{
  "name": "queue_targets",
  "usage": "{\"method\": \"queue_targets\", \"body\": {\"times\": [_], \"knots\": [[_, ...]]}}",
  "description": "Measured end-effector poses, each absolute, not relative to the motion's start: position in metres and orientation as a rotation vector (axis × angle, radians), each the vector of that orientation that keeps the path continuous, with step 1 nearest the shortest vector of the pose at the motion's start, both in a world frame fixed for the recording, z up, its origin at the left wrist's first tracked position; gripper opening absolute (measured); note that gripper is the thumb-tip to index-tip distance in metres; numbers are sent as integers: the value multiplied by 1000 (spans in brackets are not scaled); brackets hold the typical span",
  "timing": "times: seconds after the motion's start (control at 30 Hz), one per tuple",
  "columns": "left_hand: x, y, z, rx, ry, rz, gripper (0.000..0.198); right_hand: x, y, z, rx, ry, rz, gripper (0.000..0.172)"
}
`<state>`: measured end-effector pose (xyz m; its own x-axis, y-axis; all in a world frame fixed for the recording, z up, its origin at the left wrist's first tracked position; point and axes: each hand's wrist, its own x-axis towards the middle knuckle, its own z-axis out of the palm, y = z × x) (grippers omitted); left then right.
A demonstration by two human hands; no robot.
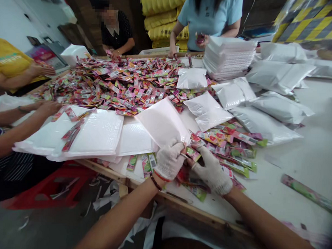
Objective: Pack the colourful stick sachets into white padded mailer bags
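Observation:
My left hand (169, 161), in a white knit glove, is closed at the near corner of a white bubble mailer (163, 120), pinching its edge. My right hand (213, 172), gloved too, is just right of it, its fingers closed around a fruit-printed sachet (192, 154) close to the mailer's corner. The fingertips of both hands nearly meet, and part of the grip is hidden. Around and beneath my right hand lies a pile of long pink and green sachets (236, 151). A few more sachets (147, 164) lie left of my left hand.
Filled white mailers (265, 125) lie at the right, behind them a stack of flat mailers (229, 57). A large sachet heap (124, 82) covers the table's far side. Flat mailers (99, 132) lie left, near a co-worker's arms (25, 122). A wooden edge (195, 210) borders the table.

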<state>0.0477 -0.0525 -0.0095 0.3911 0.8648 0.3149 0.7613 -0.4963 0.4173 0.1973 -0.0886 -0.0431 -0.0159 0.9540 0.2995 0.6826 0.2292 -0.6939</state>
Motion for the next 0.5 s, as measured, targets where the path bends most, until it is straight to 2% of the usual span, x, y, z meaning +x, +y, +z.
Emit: {"method": "queue_targets", "body": {"times": [0.17, 0.23, 0.37, 0.5], "knots": [[44, -48, -12, 2302, 1329, 793, 19, 192, -76, -50, -1458, -1686, 561, 30], [47, -41, -10, 1927, 1290, 900, 21, 189, -65, -36, -1474, -1611, 718, 29], [44, -16, 16, 995, 1151, 1108, 14, 205, -50, 10, -1216, -1307, 1123, 42], [36, 4, 58, 640, 1028, 1208, 26, 226, -41, 45, -1183, -1053, 981, 31]]}}
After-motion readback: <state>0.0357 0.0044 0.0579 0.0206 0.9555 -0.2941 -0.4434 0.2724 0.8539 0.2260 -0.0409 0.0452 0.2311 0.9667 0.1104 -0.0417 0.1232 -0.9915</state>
